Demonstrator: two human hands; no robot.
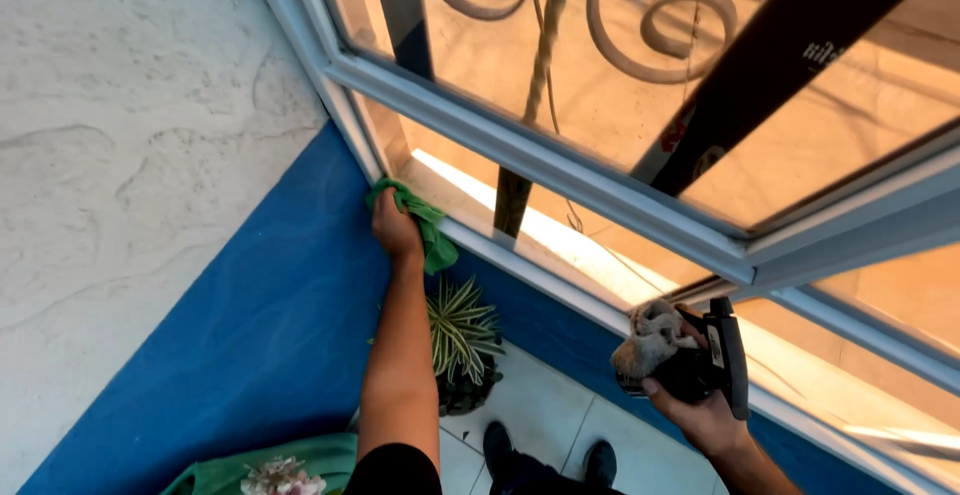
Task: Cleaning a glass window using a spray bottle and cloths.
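left hand fingers clamp green cloth at window frame bottom corner; press firm, push into corner. right hand grips black tool plus rag, keep off glass.

The cloth under the left hand is bright green. The wall is off-white above, with a rough plaster texture, and deep blue below, the two colours meeting along a straight slanted edge. The window frame is pale grey-blue, and the glass shows a warm orange-tan. Behind the glass the iron scrollwork is beige. The potted plant has leaves striped green and cream. The floor tiles are white. The right hand holds a black spray bottle and a grey-beige rag. The shoes are black.
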